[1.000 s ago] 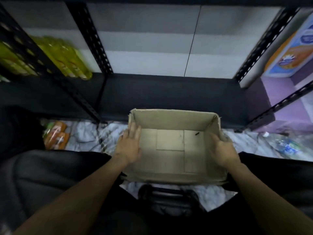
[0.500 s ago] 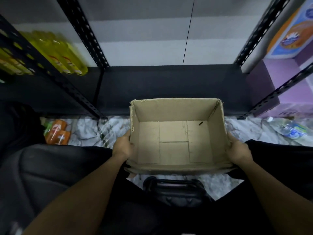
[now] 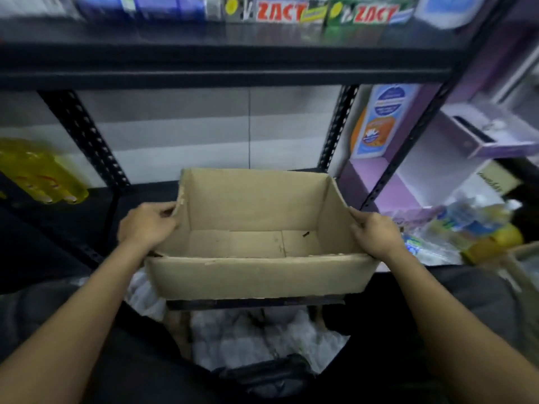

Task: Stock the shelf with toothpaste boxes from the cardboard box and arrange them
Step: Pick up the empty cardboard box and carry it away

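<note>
The cardboard box (image 3: 256, 275), empty, is held below the shelf (image 3: 221, 65) carrying the toothpaste boxes (image 3: 280, 13). Left hand (image 3: 145, 225) and right hand (image 3: 376, 234) grip its side walls, fingers (image 3: 163, 209) curled over the rims. Keep it level and set it aside.

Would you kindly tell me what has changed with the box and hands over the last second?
The left hand, which lay flat against the left wall of the box a second ago, now grips that wall's top edge. The right hand grips the right wall's edge. The box appears lifted, its near wall now facing the camera. It is still empty, held at both sides.
</note>
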The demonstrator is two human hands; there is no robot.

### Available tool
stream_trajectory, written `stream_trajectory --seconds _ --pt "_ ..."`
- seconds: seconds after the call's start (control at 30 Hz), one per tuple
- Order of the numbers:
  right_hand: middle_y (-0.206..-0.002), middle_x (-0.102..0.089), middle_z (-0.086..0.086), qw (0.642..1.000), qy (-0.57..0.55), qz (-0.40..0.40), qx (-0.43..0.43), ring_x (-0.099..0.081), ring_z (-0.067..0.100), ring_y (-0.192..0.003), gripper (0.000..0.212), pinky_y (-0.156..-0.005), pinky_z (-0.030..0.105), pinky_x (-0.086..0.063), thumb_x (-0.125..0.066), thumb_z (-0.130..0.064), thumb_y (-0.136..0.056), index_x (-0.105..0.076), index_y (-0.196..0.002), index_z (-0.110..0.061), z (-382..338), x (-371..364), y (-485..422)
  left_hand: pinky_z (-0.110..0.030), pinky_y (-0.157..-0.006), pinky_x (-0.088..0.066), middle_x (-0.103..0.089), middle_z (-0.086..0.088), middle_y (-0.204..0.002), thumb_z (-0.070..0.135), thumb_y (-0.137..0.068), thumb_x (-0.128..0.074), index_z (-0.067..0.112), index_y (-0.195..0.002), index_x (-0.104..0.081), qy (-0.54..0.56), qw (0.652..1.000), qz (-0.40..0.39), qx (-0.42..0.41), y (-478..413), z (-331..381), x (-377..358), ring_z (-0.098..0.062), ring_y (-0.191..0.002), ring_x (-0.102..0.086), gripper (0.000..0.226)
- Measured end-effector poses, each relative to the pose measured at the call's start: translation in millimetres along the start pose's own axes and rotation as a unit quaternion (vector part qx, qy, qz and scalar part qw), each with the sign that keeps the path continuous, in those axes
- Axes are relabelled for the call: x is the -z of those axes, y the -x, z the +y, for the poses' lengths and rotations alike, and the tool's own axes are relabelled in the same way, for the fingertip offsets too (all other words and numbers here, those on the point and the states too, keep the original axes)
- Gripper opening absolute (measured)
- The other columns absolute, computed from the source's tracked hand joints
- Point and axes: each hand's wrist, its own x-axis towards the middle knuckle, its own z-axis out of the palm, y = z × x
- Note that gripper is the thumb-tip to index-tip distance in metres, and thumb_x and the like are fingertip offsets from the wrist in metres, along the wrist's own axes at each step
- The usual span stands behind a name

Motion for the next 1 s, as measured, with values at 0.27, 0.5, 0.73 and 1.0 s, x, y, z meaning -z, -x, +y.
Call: stream_trajectory --seconds 0.27,0.5,0.73,1.0 --pt "-0.122 -0.068 0.012 0.994 0.042 0.086 -0.048 -0.057 0.038 -0.111 0.039 -0.085 0.041 -0.047 -0.050 -0.032 -0.094 -0.059 -0.131 -0.041 55.6 122.5 32.0 -0.030 -0.075 -0.045 -0.068 0.006 -0.125 0.036 -0.086 -0.062 0.041 -0.126 -0.064 0.014 0.990 0.006 -0.140 26.1 120.2 32.1 -0.026 -0.107 -0.062 0.040" --pt "-0.120 -0.069 0.007 0.984 0.070 0.099 -0.132 -0.061 0.030 -0.106 0.042 -0.073 0.032 -0.039 -0.050 -0.030 -0.091 -0.060 -0.130 -0.042 114.6 208.4 104.4 -0.029 -0.071 -0.046 -0.068 0.006 -0.123 0.036 -0.078 -0.066 0.042 -0.122 -0.067 0.030 0.969 -0.030 -0.242 57.6 218.3 32.5 -0.025 -0.101 -0.063 0.044" --pt "-0.126 -0.067 0.004 0.951 0.089 0.200 -0.216 -0.060 0.034 -0.113 0.043 -0.089 0.041 -0.051 -0.055 -0.023 -0.086 -0.065 -0.125 -0.037 150.8 253.8 184.5 -0.035 -0.086 -0.048 -0.071 0.005 -0.118 0.032 -0.076 -0.071 0.039 -0.108 -0.073 0.022 0.943 -0.046 -0.329 92.9 305.7 30.4 -0.025 -0.092 -0.063 0.033" --pt "-0.100 -0.073 0.012 0.885 0.076 0.318 -0.332 -0.062 0.036 -0.095 0.047 -0.067 0.037 -0.040 -0.049 -0.023 -0.087 -0.061 -0.130 -0.040 201.3 281.3 270.3 -0.039 -0.080 -0.055 -0.074 -0.001 -0.094 0.046 -0.071 -0.054 0.029 -0.097 -0.074 0.080 0.894 -0.084 -0.433 149.2 389.8 -9.9 -0.031 -0.088 -0.066 0.037"
